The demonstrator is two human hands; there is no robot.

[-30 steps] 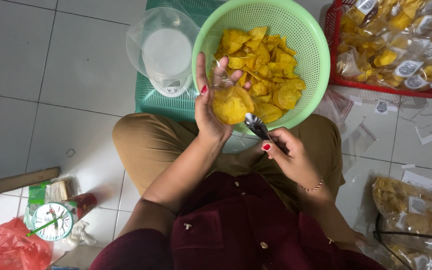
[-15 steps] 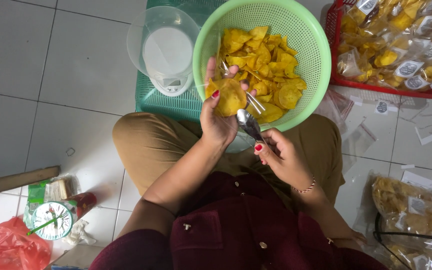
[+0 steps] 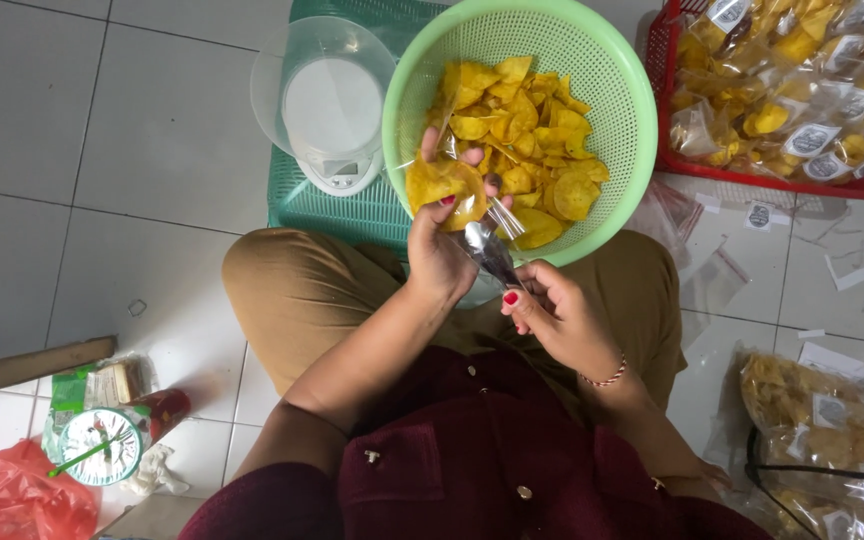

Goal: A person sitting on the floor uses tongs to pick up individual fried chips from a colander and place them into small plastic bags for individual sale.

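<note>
One small clear bag (image 3: 452,185), part-filled with yellow chips, sits over the near rim of the green basket (image 3: 624,120), pinched upright in the left hand (image 3: 439,250), fingers curled round its mouth. Right hand (image 3: 552,315) grips a metal spoon (image 3: 487,250), bowl tipped toward the bag opening, touching the plastic. Loose chips (image 3: 537,150) heaped in the basket behind. Basket rests on a teal crate (image 3: 322,205), beside a white scale with clear bowl (image 3: 330,105). Red crate of sealed chip packets (image 3: 802,90) to the right. More filled bags (image 3: 812,420) on the tiled floor, lower right. Red plastic bag (image 3: 12,500) lower left.
</note>
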